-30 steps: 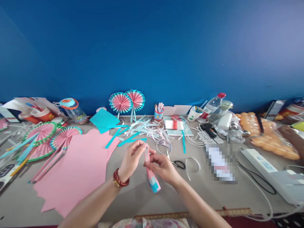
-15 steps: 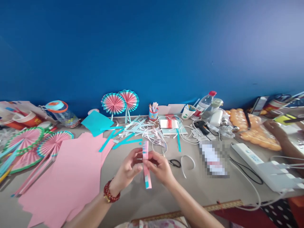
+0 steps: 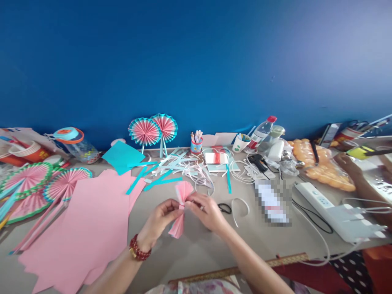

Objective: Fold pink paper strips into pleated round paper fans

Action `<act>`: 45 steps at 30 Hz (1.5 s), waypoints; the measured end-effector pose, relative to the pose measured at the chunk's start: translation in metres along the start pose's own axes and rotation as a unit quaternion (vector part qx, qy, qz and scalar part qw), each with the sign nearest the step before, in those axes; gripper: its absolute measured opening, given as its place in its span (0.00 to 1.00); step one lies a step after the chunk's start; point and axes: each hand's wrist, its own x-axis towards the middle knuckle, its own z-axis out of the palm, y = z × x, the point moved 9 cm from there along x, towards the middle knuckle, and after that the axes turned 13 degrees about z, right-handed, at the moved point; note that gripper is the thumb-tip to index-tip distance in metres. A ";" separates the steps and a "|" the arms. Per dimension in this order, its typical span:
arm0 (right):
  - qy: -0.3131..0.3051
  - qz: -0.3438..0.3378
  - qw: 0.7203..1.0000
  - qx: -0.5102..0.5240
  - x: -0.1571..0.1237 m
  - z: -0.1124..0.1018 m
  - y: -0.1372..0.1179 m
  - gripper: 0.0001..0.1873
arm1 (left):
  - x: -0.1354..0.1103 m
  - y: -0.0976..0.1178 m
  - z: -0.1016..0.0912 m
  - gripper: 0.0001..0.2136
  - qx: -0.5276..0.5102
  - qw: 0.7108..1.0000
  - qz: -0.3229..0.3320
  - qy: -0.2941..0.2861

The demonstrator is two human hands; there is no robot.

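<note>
A pleated strip of pink paper [image 3: 184,189] is pinched at its middle, where a thin dark red tie goes round it. Its two ends flare out like a bow, with a little blue at the edges. My left hand [image 3: 163,217], a red beaded bracelet on the wrist, closes thumb and fingers on the left side of the waist. From the right, my right hand [image 3: 206,209] grips the same paper just by the tie; its fingertips are partly hidden. Black-handled scissors [image 3: 225,208] and a curled white strip [image 3: 240,210] lie beside my right hand.
Pink sheets [image 3: 101,220] cover the left, near finished paper fans [image 3: 65,183]. Behind are two standing fans [image 3: 145,131], paper scraps [image 3: 171,165] and a glue gun [image 3: 259,163]. A power strip [image 3: 321,206] with cables lies right, near another person's arm [image 3: 352,171].
The folded paper has turned from a narrow edge-on bar, and its ends have spread into fan shapes. My right hand has shifted slightly up along it. The camera view has moved a little.
</note>
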 end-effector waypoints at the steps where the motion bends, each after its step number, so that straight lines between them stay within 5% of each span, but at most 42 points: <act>1: 0.031 0.006 0.999 -0.037 0.003 -0.011 0.008 0.12 | 0.000 0.000 -0.004 0.12 -0.007 1.000 -0.002 0.020; 5: 0.117 0.052 0.969 -0.212 0.016 -0.040 0.043 0.08 | 0.000 0.004 -0.009 0.13 -0.078 0.995 0.005 0.065; 11: 0.088 0.023 0.916 -0.390 0.024 -0.018 0.058 0.02 | 0.002 0.005 -0.013 0.11 -0.088 0.989 0.039 0.114; 18: 0.170 -0.022 0.915 -0.367 0.013 -0.054 0.029 0.06 | 0.005 -0.002 -0.025 0.11 -0.091 0.982 0.062 0.151; 22: 0.193 -0.046 0.940 -0.279 -0.008 -0.073 -0.008 0.06 | 0.006 -0.010 -0.029 0.13 -0.081 0.978 0.046 0.186; 26: 0.113 -0.064 0.982 -0.139 -0.026 -0.049 -0.042 0.03 | 0.008 -0.006 -0.025 0.14 -0.054 0.982 0.065 0.171; 29: 0.096 -0.073 0.983 -0.138 -0.032 -0.029 -0.057 0.04 | 0.006 0.000 -0.026 0.14 -0.033 0.983 0.074 0.165; 39: 0.122 -0.017 0.988 -0.089 -0.039 -0.022 -0.049 0.04 | 0.003 0.014 -0.038 0.13 0.112 0.970 0.099 0.194; 45: 0.106 -0.023 0.987 -0.119 -0.029 0.011 -0.043 0.04 | 0.000 0.019 -0.028 0.07 0.027 0.978 0.129 0.163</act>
